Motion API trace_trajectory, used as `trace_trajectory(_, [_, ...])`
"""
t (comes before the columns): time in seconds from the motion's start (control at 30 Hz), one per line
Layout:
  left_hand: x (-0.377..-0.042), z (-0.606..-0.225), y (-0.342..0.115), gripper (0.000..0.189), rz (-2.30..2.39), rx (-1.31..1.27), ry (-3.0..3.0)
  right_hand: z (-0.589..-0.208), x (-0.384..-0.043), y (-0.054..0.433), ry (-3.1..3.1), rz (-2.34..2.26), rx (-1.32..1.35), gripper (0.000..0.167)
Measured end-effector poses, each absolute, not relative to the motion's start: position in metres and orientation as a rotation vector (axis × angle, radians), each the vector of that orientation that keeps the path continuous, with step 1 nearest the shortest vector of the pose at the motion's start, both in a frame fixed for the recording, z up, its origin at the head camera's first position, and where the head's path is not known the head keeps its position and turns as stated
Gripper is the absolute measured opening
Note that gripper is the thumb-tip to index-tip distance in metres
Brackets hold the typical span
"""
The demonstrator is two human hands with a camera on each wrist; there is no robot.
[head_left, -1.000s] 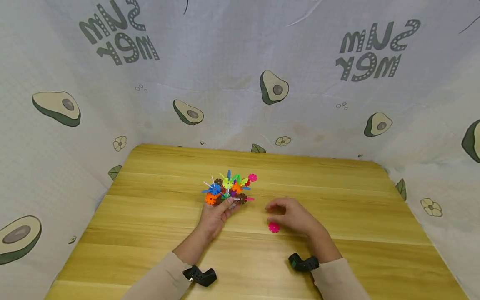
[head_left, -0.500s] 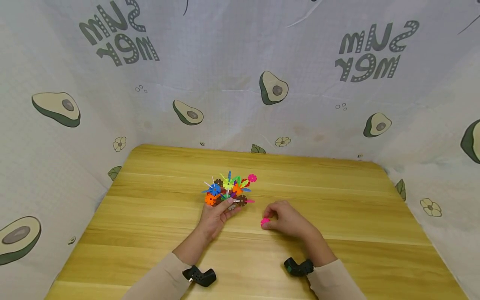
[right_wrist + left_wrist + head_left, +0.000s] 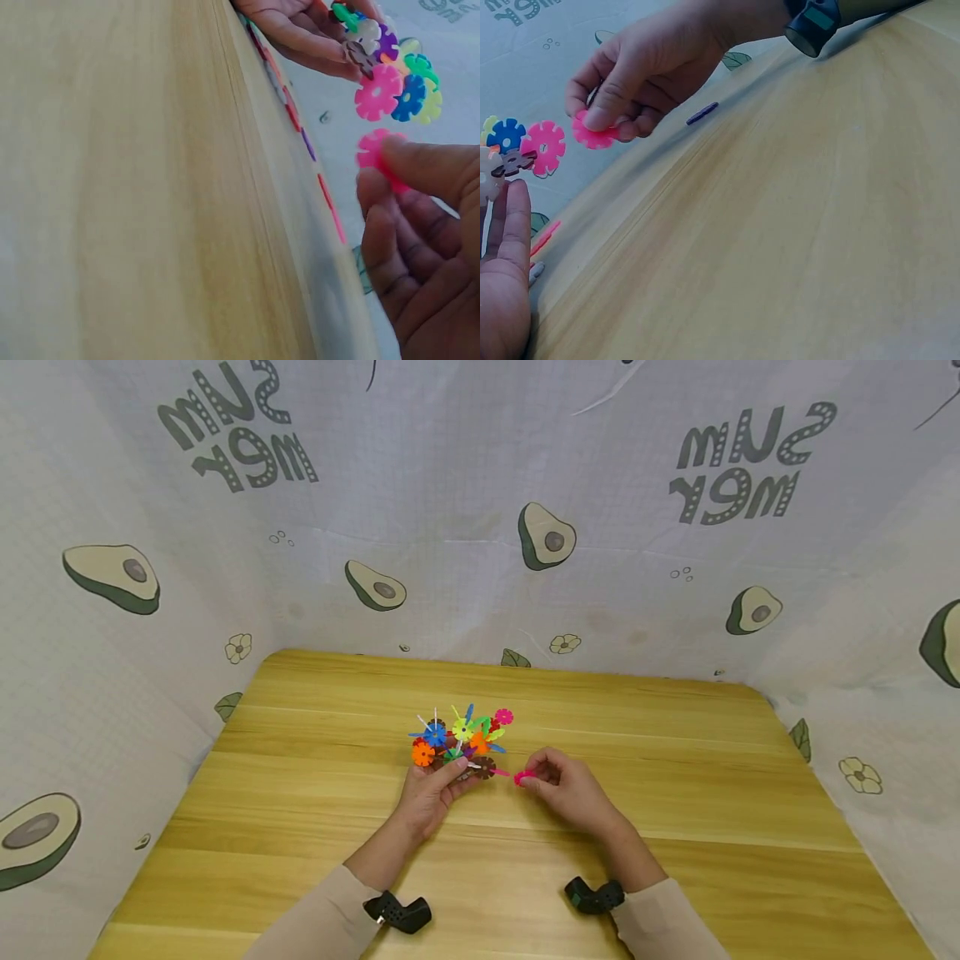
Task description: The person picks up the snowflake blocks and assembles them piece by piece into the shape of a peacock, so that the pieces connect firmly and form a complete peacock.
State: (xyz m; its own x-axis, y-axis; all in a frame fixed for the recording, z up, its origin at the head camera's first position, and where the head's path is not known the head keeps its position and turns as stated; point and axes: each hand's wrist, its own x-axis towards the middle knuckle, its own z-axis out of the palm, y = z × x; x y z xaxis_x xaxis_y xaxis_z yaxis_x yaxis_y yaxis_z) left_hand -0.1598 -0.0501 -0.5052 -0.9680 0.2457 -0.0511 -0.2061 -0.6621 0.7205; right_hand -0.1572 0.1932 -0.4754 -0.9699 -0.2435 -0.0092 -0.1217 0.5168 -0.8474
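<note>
My left hand [image 3: 432, 795] grips a cluster of interlocking plastic snowflake discs [image 3: 463, 729] in many colours, with the thumb over its near side. A pink disc [image 3: 368, 91] stands out at the cluster's edge in the right wrist view. Between thumb and forefinger, my right hand [image 3: 573, 789] pinches another pink snowflake disc [image 3: 519, 778]. That disc is held just to the right of the cluster; in the left wrist view a small gap separates the two pink discs. Part of the held disc is covered by my thumb.
Several loose discs lie flat on the wooden table [image 3: 675, 760], among them a purple one [image 3: 702, 113] and a pink one [image 3: 504, 717] behind the cluster. A cloth printed with avocados [image 3: 548, 536] surrounds the table's back and sides.
My right hand has picked up the pink disc from the table and brought it left and away from me, close to the cluster. The cluster has turned slightly in my left hand.
</note>
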Motion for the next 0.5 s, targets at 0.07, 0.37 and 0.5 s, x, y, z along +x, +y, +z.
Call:
trace_trajectory(0.07, [-0.160, -0.505, -0.050, 0.033, 2.656, 0.070, 1.146, -0.477, -0.158, 0.191, 2.621, -1.568, -0.296, 0.013])
trace_trajectory(0.37, [-0.162, -0.505, -0.048, 0.030, 2.636, 0.063, 1.140, -0.484, -0.157, 0.180, 2.477, -1.919, -0.419, 0.011])
trace_trajectory(0.5, [-0.161, -0.504, -0.049, 0.029, 2.601, 0.059, 1.136, -0.486, -0.155, 0.176, 2.472, -1.963, -0.376, 0.010])
